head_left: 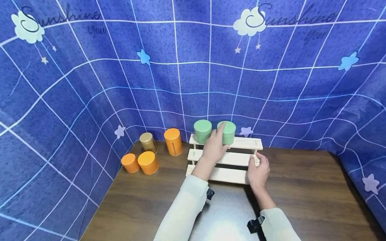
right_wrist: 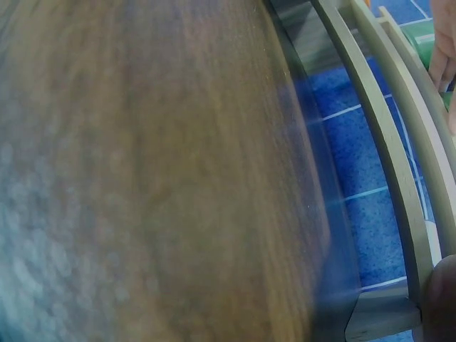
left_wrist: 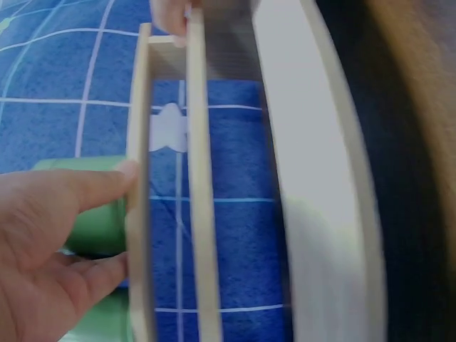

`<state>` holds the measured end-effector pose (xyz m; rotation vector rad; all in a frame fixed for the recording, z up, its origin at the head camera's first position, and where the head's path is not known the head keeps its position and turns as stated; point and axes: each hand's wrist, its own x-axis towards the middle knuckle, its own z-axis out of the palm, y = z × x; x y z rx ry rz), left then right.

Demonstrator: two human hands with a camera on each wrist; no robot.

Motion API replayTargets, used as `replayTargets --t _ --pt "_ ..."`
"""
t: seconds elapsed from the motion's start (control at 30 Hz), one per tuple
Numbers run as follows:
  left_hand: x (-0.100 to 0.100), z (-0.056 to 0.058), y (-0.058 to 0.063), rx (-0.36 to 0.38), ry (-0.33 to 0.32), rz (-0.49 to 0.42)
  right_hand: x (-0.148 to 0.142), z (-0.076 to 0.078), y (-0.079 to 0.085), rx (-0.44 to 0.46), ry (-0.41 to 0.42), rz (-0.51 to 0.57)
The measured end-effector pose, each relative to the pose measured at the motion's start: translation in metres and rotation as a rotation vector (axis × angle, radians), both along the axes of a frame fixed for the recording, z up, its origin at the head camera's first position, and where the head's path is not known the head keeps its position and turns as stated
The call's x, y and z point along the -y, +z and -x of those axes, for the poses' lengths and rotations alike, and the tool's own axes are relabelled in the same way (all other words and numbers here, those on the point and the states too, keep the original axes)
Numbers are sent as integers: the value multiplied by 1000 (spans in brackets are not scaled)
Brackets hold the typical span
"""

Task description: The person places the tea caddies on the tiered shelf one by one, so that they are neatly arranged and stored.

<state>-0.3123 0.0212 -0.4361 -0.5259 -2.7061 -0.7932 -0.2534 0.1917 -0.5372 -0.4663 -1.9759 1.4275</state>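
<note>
A three-step wooden rack (head_left: 232, 175) stands on the table with two green canisters on its top step. My left hand (head_left: 214, 149) reaches over the steps and grips the right green canister (head_left: 230, 133); in the left wrist view its thumb and fingers lie round the canister (left_wrist: 100, 231). Just to the left stands the other green canister (head_left: 202, 131). My right hand (head_left: 258, 170) holds the right end of the rack, near the middle and lower steps. Only a sliver of that hand (right_wrist: 440, 299) shows in the right wrist view.
Left of the rack stand a tall orange canister (head_left: 173, 142), a gold canister (head_left: 148, 142) and two short orange canisters (head_left: 147, 163), (head_left: 130, 163). A blue patterned cloth (head_left: 193, 77) hangs behind the brown wooden table (head_left: 301, 187) and along its sides.
</note>
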Motion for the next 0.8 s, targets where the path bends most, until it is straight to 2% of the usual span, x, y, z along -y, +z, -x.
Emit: replayTargets --t 0.23,0.8 --pt "0 -1 6 79 -21 -13 0 0 1 -4 -1 0" --pt "-1 -3 7 54 -13 14 0 0 0 5 8 -4"
